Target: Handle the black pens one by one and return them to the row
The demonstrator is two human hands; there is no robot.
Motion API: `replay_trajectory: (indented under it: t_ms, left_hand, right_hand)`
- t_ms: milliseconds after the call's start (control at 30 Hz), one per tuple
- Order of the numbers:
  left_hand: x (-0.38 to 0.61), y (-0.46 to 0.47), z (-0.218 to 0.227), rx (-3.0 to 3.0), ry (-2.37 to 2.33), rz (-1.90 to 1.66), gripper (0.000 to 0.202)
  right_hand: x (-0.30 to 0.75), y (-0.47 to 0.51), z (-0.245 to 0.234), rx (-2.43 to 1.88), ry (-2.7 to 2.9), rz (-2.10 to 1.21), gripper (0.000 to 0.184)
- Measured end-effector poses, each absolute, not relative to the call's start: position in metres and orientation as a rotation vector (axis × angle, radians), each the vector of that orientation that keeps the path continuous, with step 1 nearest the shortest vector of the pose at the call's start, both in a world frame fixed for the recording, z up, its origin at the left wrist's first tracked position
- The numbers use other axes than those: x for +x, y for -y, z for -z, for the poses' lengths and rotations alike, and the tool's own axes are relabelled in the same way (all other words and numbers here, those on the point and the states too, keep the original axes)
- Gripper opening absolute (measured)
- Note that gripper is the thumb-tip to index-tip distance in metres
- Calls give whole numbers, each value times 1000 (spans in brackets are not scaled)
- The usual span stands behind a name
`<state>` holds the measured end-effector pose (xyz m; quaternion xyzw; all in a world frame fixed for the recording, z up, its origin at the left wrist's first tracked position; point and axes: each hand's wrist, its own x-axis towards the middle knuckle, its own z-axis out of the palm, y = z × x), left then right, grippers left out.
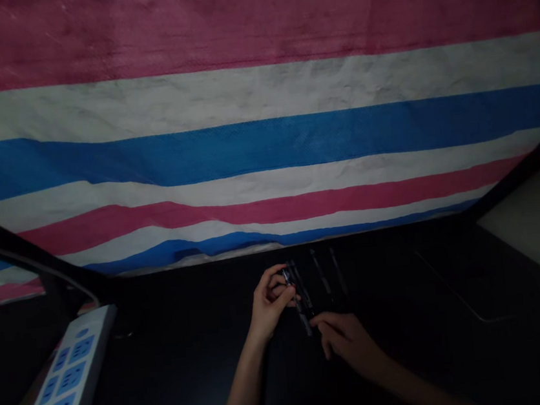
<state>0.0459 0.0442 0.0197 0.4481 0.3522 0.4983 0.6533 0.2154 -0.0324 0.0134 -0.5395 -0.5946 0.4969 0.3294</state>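
Black table (173,376): beneath both hands.
Left hand (266,302): thumb and fingers pinched together on a slim dark stick (303,319).
Slim dark stick: slants from the left fingertips down toward the right hand.
Right hand (348,340): fingertips by the stick's lower end; cannot tell whether they grip it.
Three similar sticks (321,271): beyond the right hand, just right of the left.
White power strip (69,381): well left of the left hand.

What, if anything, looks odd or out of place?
Only the striped sheet behind the table looks askew: its lower stripes run wavy and wrinkled. Nothing is visibly spilled or damaged, though dim light hides detail; the pen-like items beside the left hand lie side by side.
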Motion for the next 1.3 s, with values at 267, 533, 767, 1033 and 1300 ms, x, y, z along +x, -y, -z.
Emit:
replay_trajectory:
  t_ms: [267,533,767,1033,1300]
  left_hand:
    - [48,-44,-20,1007,-866,-1176,45]
    - [48,-46,-15,1011,-890,-1236,40]
    - [47,-47,-14,1020,-885,-1244,40]
    - [47,-47,-15,1021,-896,-1243,40]
    - [46,-48,-12,1032,-906,-1257,38]
  right_hand:
    - [213,32,-14,-1442,1565,-1271,32]
    - [213,34,-14,-1423,1586,-1238,29]
    - [213,33,-16,-1434,1576,-1259,27]
    - [213,33,-12,-1440,1560,-1261,27]
    - [212,33,-16,-1439,1548,-1248,25]
